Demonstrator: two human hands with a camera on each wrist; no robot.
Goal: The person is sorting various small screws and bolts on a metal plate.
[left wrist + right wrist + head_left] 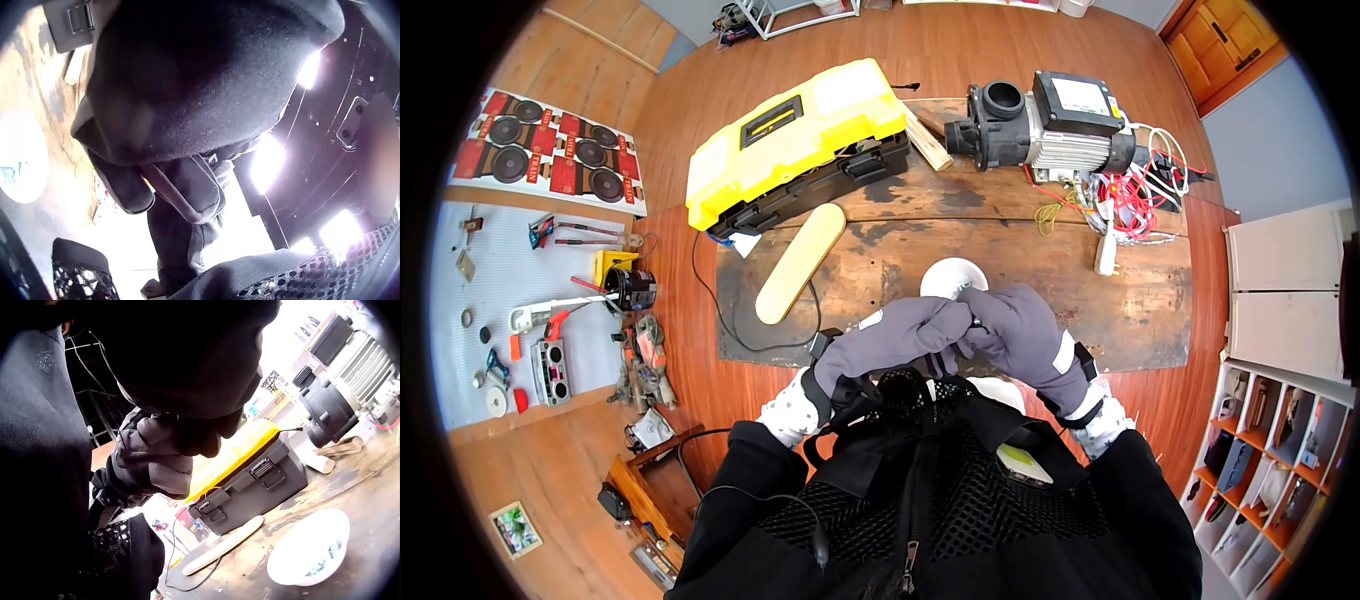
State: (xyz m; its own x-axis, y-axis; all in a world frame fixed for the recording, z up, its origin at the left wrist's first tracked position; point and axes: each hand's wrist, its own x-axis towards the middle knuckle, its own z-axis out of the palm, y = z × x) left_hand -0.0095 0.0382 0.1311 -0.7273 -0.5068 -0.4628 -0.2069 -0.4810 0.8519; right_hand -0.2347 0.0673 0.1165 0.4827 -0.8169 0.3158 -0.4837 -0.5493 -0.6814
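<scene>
Both hands wear grey gloves and meet in front of the chest, over the table's near edge. In the head view the left hand [910, 330] comes in from the left, its fingertips overlapping those of the right hand [1025, 325]. Bent fingers of both show close together in the wrist views. What lies between the fingertips is hidden by the gloves, and I cannot tell whether anything is held. Just beyond the hands stands a white bowl [941, 268]; the right wrist view shows several small bluish metallic pieces [325, 559] in it.
The worn wooden table [880, 245] carries a yellow-and-black toolbox [825, 120], a rounded wooden board [800, 265] and a black cable [745, 345]. Toward the back right stand a pump with its motor [1065, 150], tangled red wires [1128, 200] and a wood piece [930, 143].
</scene>
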